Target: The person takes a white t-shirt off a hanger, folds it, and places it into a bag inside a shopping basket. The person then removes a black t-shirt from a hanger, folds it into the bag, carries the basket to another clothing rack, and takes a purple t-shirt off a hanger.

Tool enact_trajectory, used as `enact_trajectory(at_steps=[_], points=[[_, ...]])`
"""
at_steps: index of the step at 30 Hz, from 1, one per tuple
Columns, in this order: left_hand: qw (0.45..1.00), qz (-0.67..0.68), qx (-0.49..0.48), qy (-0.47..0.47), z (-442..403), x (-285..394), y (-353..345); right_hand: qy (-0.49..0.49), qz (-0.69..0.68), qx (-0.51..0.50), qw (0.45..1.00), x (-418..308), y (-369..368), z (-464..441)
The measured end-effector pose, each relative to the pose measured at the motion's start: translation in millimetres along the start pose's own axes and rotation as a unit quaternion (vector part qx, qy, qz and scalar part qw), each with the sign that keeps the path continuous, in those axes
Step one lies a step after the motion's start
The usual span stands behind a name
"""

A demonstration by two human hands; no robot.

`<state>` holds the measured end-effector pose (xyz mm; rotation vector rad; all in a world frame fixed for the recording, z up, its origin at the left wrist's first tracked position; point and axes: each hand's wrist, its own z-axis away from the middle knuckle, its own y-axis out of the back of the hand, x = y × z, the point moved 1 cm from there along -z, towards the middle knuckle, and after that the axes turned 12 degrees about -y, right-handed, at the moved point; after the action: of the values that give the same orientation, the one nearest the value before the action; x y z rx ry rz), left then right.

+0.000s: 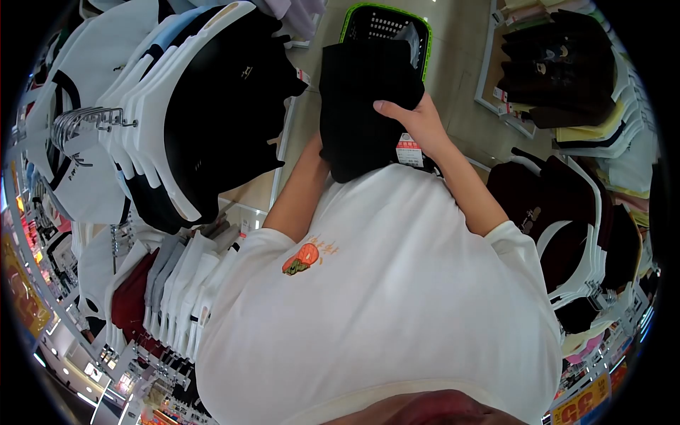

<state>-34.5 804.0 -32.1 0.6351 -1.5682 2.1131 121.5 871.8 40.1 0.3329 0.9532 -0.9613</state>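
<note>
A folded black garment (365, 106) is held out in front of my body, above the floor. My right hand (418, 120) grips its right side, with the thumb lying on top and the fingers hidden underneath. My left hand (316, 150) reaches behind the garment's left edge; its fingers are out of sight. A red-and-white price tag (409, 150) shows at the garment's lower right, near my right wrist. Just beyond the garment stands a black shopping basket (386, 10) with a green rim, partly covered by it. Something greyish and shiny (409, 42) shows inside the basket.
On the left, a rack holds black shirts (219, 106) and white ones on hangers. Below them hang white, grey and dark red garments (134, 297). Dark brown shirts (556, 67) and maroon ones (545, 205) hang on the right. Pale floor tiles (457, 49) show between the racks.
</note>
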Motion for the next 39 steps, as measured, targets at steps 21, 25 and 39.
enact_trajectory(at_steps=[21,25,39], points=[[0.99,0.01,0.082,0.118,-71,-8,-26,-0.126,-0.02,0.001,0.992,-3,111,-68],[0.932,-0.33,0.088,0.12,-130,-35,-37,-0.159,-0.024,0.02,0.987,5,149,-105],[0.704,-0.669,0.197,0.134,-301,-221,68,-0.229,0.286,0.172,0.914,123,314,-299]])
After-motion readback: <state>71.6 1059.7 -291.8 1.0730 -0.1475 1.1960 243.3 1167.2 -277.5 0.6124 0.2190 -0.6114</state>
